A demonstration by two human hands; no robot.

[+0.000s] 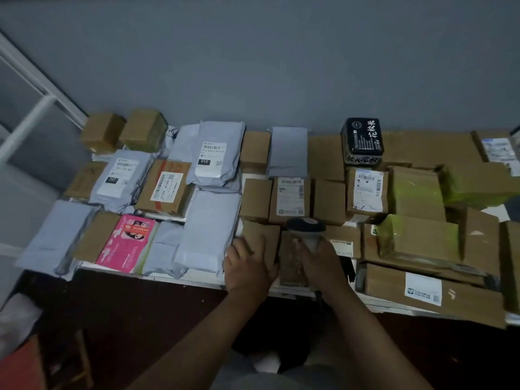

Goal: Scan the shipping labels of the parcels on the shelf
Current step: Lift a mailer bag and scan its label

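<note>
Many parcels cover the white shelf [197, 280]: brown boxes and grey mailer bags, some with white shipping labels facing up. My right hand [320, 263] grips a handheld barcode scanner [308, 229] by its pale handle, its dark head pointing away from me toward a labelled brown box [289, 199]. My left hand [247, 266] holds a small brown box [260, 237] at the shelf's front edge, fingers curled over its near side. A narrow brown box [291, 260] lies between the two hands.
A pink packet [126, 243] and grey mailers [208, 229] lie to the left. A black packet [363, 140] stands at the back by the grey wall. Green-taped boxes [416, 240] and a long labelled box [433, 294] fill the right. A white frame [33, 114] rises at left.
</note>
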